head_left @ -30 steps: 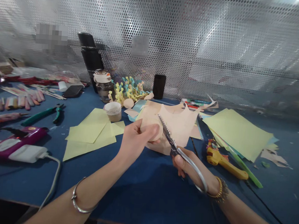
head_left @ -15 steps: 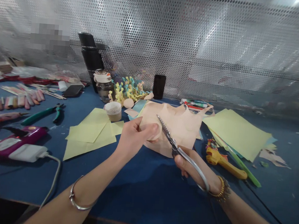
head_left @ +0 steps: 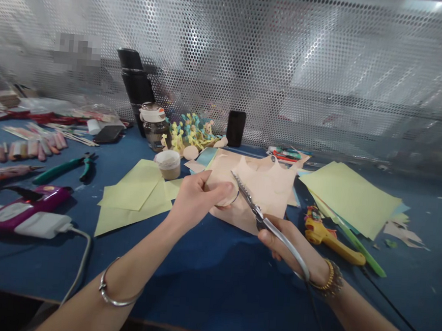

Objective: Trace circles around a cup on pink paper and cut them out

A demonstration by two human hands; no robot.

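Observation:
My left hand (head_left: 199, 199) pinches a sheet of peach paper (head_left: 269, 182), its thumb pressing on a pale round piece (head_left: 229, 197) that lies over the sheet. Scallop-shaped cuts run along the paper's far edge. My right hand (head_left: 289, 242) is wrapped round the handles of metal scissors (head_left: 257, 213). Their blades point up and left, over the paper and just right of the round piece. Whether the blades are fully closed is hard to tell.
Yellow-green sheets (head_left: 130, 191) lie to the left, more (head_left: 352, 196) to the right beside a yellow glue gun (head_left: 331, 243). Behind stand a small cup (head_left: 168, 165), a jar (head_left: 155, 129), paper flowers (head_left: 193, 132) and a phone (head_left: 235, 128). Green pliers (head_left: 60, 169) lie left.
The peach paper's right side has shifted slightly left and turned a little. Both hands keep their holds, with the scissors in nearly the same place.

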